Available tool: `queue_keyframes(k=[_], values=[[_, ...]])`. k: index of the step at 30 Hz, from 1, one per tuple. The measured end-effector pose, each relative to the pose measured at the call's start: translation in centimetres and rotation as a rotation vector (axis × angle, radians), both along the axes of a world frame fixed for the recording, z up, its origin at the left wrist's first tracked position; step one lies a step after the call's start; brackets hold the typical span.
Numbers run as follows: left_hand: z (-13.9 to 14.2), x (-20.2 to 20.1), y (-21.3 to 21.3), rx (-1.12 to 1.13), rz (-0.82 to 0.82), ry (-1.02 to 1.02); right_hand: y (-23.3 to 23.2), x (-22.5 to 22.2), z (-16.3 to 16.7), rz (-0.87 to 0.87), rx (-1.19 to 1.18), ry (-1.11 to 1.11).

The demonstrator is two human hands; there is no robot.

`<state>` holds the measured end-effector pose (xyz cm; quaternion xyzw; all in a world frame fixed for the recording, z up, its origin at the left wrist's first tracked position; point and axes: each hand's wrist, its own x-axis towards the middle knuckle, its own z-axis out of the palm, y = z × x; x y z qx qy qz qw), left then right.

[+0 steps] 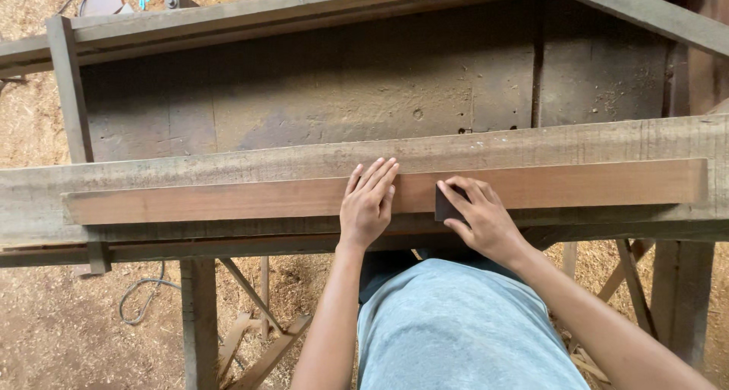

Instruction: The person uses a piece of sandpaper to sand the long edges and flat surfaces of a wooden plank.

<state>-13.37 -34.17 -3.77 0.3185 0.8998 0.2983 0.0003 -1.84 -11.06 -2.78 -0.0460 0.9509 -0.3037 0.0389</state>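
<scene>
A long reddish-brown wooden plank point(228, 200) lies lengthwise on a rough grey beam point(531, 141) of a workbench. My left hand point(369, 204) rests flat on the plank near its middle, fingers together and pointing away from me. Just to its right, my right hand point(478, 217) grips a small dark block point(443, 205) and presses it onto the plank's surface. The block is partly hidden under my fingers.
Behind the beam sits a deep, worn wooden trough point(342, 86) with a grey frame. Sawdust covers the ground point(53, 322) below, where a cable point(140, 299) loops near a bench leg point(199, 322). Crossed wooden braces point(262, 337) stand under the bench.
</scene>
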Motion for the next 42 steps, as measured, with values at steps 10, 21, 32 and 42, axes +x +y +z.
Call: queue_keyframes(k=[10,21,32,42], values=[[-0.3,-0.1,-0.2,-0.011,-0.008,-0.019,-2.4,-0.9,-2.0,0.116,0.018,0.070],[-0.4,0.0,-0.3,-0.012,-0.012,-0.034,-3.8,-0.7,-2.6,0.101,0.075,0.120],[0.8,-0.2,-3.4,-0.074,0.007,0.037,-5.8,-0.8,-0.6,0.012,0.295,0.256],[-0.8,-3.2,-6.3,0.015,-0.096,-0.004,-8.7,-2.3,-0.3,-0.046,-0.004,0.087]])
